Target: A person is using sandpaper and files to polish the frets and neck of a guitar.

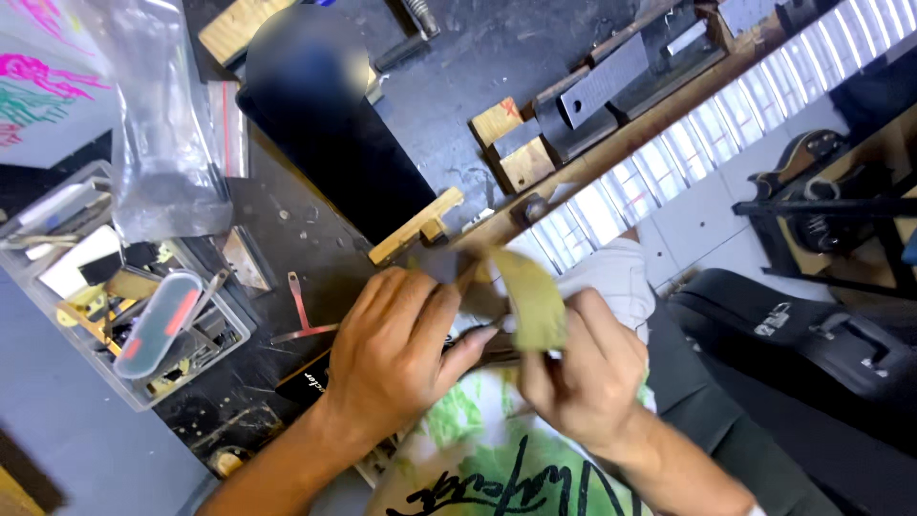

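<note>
Both hands meet at the near edge of the dark table (497,67), and everything else is placed from there. The left hand (396,349) lies knuckles up with its fingers curled around something dark and narrow at the table edge; what it grips is mostly hidden under the fingers, so I cannot tell what it is. The right hand (583,368) pinches a folded olive-tan strip (530,296), perhaps sandpaper or cloth, between thumb and fingers, holding it upright just beside the left hand's fingertips, over the table edge. Behind the right hand sits a bunched white cloth (611,272). On the table just beyond the hands lies a small wooden block (417,226), and further in stands a tall black shape (334,143) whose top is blurred. Farther along the table edge are more wooden blocks with grey metal bars (592,91). Toward the left side of the table rests a clear plastic tray (124,296) full of small tools and parts, with a clear plastic bag (158,124) standing over it. Two thin metal strips (301,311) lie on the table between the tray and the left hand. Off the table, on the floor to the right, is a black case (812,339)
</note>
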